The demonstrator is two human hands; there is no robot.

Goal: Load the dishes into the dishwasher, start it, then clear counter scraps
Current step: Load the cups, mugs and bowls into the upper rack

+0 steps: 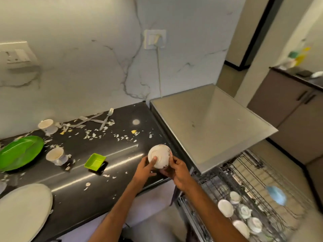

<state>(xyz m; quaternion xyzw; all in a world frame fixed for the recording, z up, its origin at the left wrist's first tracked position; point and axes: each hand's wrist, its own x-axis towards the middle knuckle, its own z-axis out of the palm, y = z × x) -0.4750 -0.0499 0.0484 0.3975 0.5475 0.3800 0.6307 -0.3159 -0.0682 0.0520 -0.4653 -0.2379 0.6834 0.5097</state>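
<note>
Between the left hand (145, 169) and right hand (178, 173), both gripping, a bowl (160, 156) sat base-up, likely for the rack (244, 172) rightward.

— What is getting lost to the left of the dishwasher (209, 123)?
— The green plate (19, 152) and the white plate (22, 212) are both running off the frame's left edge. The bowl (160, 156) you are holding is hiding most fingers of your left hand (145, 169).
— And in front of the dishwasher?
— The rack (253, 180) is blurring and running off the bottom edge. Its white crockery (244, 212) and a blue thing (277, 195) are smearing past telling.
</note>
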